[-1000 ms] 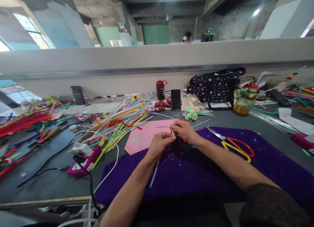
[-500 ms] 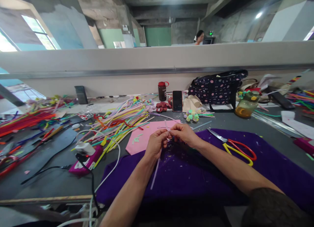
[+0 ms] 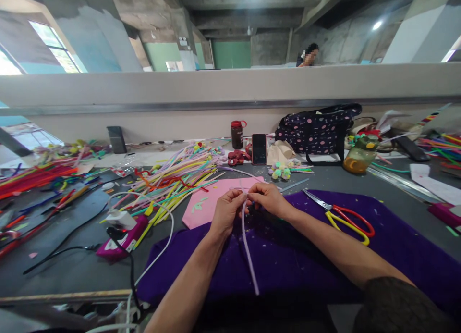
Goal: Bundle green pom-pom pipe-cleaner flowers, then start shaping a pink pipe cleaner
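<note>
Both hands meet above a purple cloth (image 3: 201, 265) at the middle of the table. My left hand (image 3: 229, 208) pinches a pale lilac pipe cleaner (image 3: 248, 249), whose long end hangs down toward me over the cloth. My right hand (image 3: 268, 198) is closed at the same spot, its fingertips touching those of the left on the pipe cleaner. Short pale ends stick up beyond the fingers; the exact crossing is hidden by the fingertips. Behind the hands lies a pink sheet (image 3: 192, 215) with small green scraps on it.
Scissors (image 3: 336, 215) with red and yellow handles lie on the cloth at right. A pile of pastel pipe cleaners (image 3: 180, 172) and a purple power strip (image 3: 122, 239) with cables are at left. Behind stand a phone (image 3: 259, 149), a dark bottle (image 3: 236, 134) and a patterned bag (image 3: 313, 131).
The pipe cleaner's hanging end has swung from lower left to lower right and shows longer. Both hands stay together in nearly the same place. A person in the background has moved right.
</note>
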A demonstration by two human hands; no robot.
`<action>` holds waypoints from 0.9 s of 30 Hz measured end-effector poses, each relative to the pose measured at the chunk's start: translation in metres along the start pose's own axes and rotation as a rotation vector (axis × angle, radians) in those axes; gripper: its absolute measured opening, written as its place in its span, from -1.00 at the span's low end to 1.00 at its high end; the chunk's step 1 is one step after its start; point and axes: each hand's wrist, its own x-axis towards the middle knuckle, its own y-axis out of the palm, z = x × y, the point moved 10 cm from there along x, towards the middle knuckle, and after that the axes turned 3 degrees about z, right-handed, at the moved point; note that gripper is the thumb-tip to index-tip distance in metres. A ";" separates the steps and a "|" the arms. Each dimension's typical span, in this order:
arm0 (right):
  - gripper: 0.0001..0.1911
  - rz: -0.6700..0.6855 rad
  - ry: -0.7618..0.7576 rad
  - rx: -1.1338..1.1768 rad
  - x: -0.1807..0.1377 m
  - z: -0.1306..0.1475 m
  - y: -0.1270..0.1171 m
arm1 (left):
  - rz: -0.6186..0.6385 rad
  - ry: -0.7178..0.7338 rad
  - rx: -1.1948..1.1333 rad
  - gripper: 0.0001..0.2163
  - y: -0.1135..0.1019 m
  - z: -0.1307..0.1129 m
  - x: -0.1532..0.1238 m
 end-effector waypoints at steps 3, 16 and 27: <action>-0.83 0.012 -0.051 -0.061 -0.002 0.006 0.003 | 0.005 -0.006 -0.007 -0.76 -0.002 0.001 0.001; -0.82 0.024 -0.041 -0.064 -0.005 0.007 0.006 | 0.054 -0.074 -0.027 -0.75 -0.002 0.007 0.002; -0.85 -0.030 0.027 0.070 -0.005 0.007 -0.001 | 0.081 -0.097 -0.010 -0.73 0.001 0.008 0.001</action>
